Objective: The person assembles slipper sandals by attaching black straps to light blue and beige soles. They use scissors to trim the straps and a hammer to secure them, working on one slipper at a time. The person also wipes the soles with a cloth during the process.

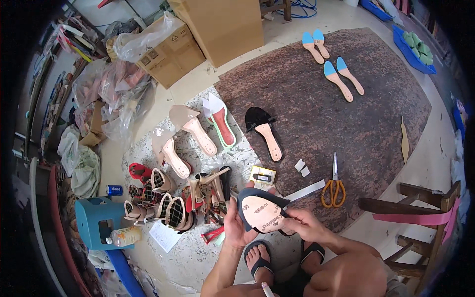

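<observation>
Above my feet I hold a half-made shoe (260, 213), its beige sole side with printed marks facing up and dark material round the edge. My left hand (236, 222) is wrapped round its left side. The fingers of my right hand (301, 222) grip its right edge. Just beyond are a yellow and white small box (263, 174), a white strip (307, 189) and orange-handled scissors (335, 190). Farther off lies a black mule (264, 131) with a beige insole. Left of it are a white and green shoe piece (221, 123) and two beige mules (195, 131).
Several heeled shoes (168, 198) crowd the floor at left, by a blue stool (99, 222) and a bottle (123, 236). Blue-tipped insoles (336, 81) lie on the dark mat (307, 119). A wooden stool (425, 208) stands at right; cardboard boxes (222, 29) are at the back.
</observation>
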The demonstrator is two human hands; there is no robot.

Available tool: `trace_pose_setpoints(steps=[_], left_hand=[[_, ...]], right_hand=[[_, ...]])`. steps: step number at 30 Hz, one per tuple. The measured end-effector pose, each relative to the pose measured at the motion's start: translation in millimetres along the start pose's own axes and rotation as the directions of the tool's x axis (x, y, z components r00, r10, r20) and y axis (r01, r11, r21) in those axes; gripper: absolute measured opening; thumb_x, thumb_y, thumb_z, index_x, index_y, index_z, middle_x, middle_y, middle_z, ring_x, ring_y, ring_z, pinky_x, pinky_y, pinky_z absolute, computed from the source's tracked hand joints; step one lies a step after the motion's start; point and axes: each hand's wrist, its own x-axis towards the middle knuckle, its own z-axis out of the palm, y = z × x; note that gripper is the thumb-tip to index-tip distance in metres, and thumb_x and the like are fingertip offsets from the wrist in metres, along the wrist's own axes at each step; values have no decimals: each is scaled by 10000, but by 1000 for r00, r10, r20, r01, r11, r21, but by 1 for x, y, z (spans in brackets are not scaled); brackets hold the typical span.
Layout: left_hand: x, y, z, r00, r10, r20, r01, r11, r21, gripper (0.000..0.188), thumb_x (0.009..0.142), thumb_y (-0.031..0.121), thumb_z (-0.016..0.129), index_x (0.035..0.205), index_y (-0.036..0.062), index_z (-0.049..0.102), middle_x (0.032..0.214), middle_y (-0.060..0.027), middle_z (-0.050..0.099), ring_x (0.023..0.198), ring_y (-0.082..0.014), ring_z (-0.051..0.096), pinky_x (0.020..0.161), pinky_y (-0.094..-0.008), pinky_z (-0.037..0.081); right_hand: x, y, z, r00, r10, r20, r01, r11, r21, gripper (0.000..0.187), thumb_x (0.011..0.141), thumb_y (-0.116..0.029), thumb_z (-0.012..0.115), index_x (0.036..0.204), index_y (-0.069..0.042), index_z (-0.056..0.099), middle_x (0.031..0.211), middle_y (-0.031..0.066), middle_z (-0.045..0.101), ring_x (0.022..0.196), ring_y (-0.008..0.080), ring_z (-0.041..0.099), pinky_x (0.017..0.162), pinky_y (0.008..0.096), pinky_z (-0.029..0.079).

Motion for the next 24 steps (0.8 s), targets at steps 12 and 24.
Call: trace_pose_setpoints(steps=[12,24], left_hand=[[-6,2,8,1000,-6,4,6,997,75,640,1017,577,265,1551,223,266,1534,-287,303,1403,-439,350,1125,-580,328],[-4,3,5,998,-22,57,18,998,59,680,1010,583,281,1562,192,220,1553,-287,258,1431,-438,293,1156,-574,276]], right_hand=[[4,13,4,998,20,-53,-19,1000,13,203,1009,-168,554,1020,16,640,750,-66,531,673,16,439,555,224,365],[6,15,3,997,32,-70,-31,999,19,215,1006,-182,556,996,15,641,778,-57,555,713,15,464,588,223,396]])
